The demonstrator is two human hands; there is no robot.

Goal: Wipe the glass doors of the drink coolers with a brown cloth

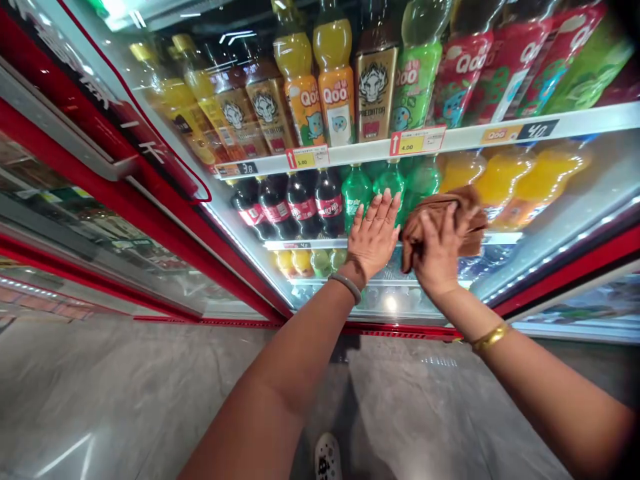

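My left hand [375, 230] lies flat with fingers stretched out against the glass front of a drinks cooler; a grey band circles its wrist. Beside it, my right hand [443, 253] presses a crumpled brown cloth [470, 220] to the glass, its fingers spread over the fabric. A gold bracelet [490, 338] is on the right wrist. Behind the left hand stand green soda bottles [356, 190]. Bottles of orange drink [505, 177] show behind the cloth, which hides part of them.
On the upper shelf are several Qoo bottles [337, 87] and gold-labelled Predator bottles [376, 93]. Cola bottles [300, 200] stand lower left. Price tags line the white shelf edge [360, 155]. A red door frame [240, 267] borders the left. Below is grey floor [175, 393] with a white shoe [327, 457].
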